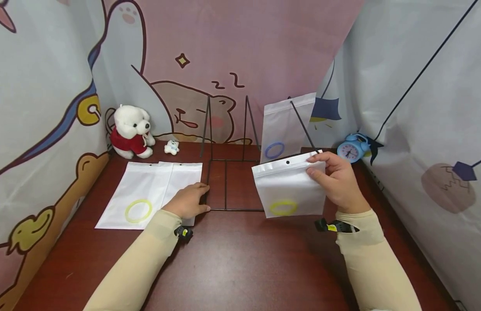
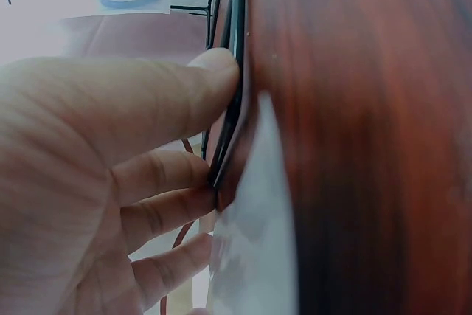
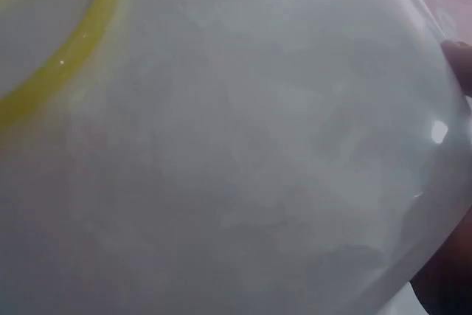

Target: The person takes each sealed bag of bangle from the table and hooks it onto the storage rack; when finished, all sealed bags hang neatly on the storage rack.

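Note:
My right hand (image 1: 339, 178) pinches the top right corner of a white zip bag (image 1: 299, 185) between thumb and fingers. A yellow ring (image 1: 283, 208) shows through the bag, which has a small hole in its top strip. Behind it, a black wire display rack (image 1: 226, 185) stands on the table. One slanted rack prong ends close over the held bag's top edge. Another zip bag (image 1: 277, 123) with a blue ring (image 1: 274, 150) hangs on that prong. My left hand (image 1: 188, 201) holds the rack's front left corner, thumb and fingertips on the wire (image 2: 234, 101).
At the left, overlapping white zip bags (image 1: 118, 194) lie on the table (image 1: 232, 259), one showing a yellow ring (image 1: 138, 211). A white plush bear (image 1: 132, 129) in red and a tiny white figure (image 1: 172, 147) sit behind. A blue alarm clock (image 1: 351, 149) stands back right.

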Tool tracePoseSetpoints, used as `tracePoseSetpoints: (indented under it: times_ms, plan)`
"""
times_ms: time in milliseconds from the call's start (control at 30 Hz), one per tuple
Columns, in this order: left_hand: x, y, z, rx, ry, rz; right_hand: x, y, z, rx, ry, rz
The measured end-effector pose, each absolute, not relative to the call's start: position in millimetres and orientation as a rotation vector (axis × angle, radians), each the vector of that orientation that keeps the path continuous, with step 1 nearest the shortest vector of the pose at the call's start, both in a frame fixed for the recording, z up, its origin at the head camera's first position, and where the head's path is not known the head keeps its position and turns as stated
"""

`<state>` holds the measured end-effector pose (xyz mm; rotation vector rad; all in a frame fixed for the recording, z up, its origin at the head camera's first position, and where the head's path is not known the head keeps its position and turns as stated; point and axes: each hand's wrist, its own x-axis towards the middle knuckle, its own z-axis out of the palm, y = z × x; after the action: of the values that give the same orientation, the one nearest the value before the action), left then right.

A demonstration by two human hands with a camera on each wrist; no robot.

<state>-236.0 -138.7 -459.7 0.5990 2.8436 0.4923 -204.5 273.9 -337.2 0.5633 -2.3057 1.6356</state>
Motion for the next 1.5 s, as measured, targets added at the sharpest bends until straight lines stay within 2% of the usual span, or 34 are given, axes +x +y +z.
tracePoseSetpoints:
  times_ms: [367, 767, 1500]
  plan:
    - [-236, -139, -462, 0.610, 2.857, 0.485, -184, 237, -339, 0.836, -2.149, 1.476]
    - [-235, -140, -460, 0.618, 2.856, 0.495, -189, 213, -325, 0.935, -2.040, 1.368]
    - [-237, -140, -461, 0.611, 2.854, 0.483, -207, 191, -318, 0.792, -2.056, 1.295]
